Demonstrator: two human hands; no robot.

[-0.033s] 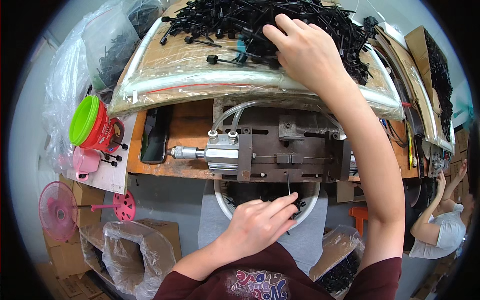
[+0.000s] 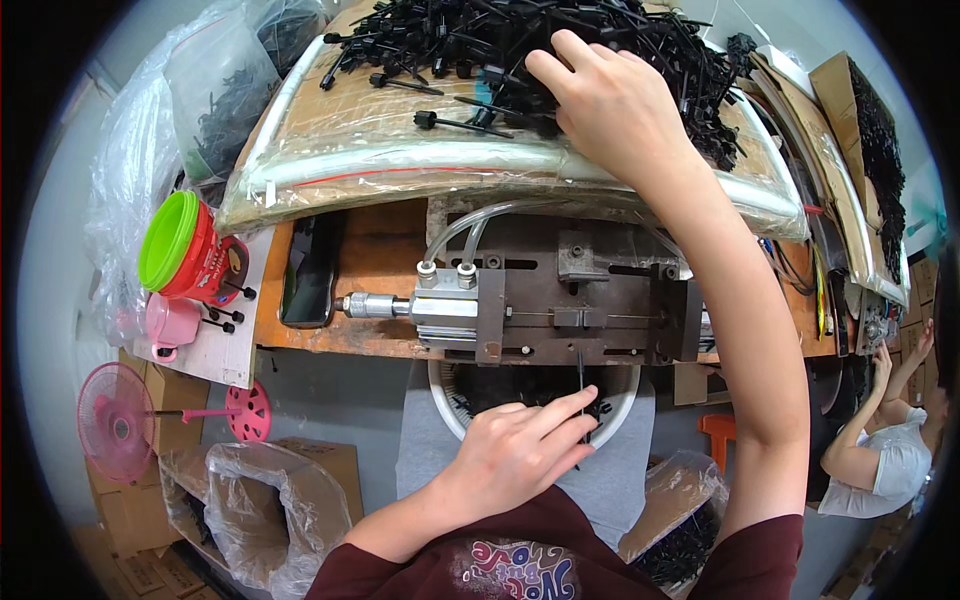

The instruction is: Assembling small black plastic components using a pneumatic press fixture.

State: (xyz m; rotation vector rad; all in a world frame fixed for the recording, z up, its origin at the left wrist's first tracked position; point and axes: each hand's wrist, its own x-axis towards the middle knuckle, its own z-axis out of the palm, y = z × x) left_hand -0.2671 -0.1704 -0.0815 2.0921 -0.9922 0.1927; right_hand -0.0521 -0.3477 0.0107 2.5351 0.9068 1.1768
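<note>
My left hand (image 2: 522, 440) is closed on a thin black plastic stem (image 2: 581, 372), which points up toward the front edge of a metal press-like fixture (image 2: 575, 335). Below it sits a white-rimmed round tub (image 2: 632, 395) holding black parts. My right hand (image 2: 612, 100) rests at the near side of a big pile of black plastic parts (image 2: 440, 35) with thin stems and chunky heads. Its fingers curl down into the pile; the fingertips are hidden, so what they grip cannot be made out. One loose stemmed part (image 2: 460, 123) lies just left of this hand.
The pile lies on a plastic-wrapped cardboard tray (image 2: 330, 130). Clear hoses (image 2: 480, 212) arch above an air cylinder (image 2: 445, 310). At left stand a red-and-green bucket (image 2: 185, 250), a pink cup (image 2: 172, 322) and a pink fan (image 2: 118, 422). Another person (image 2: 880, 460) works at far right.
The stem in my left hand has shifted slightly right and tilted more upright. Parts next to my right fingers have moved a little; the right hand stays nearly in place.
</note>
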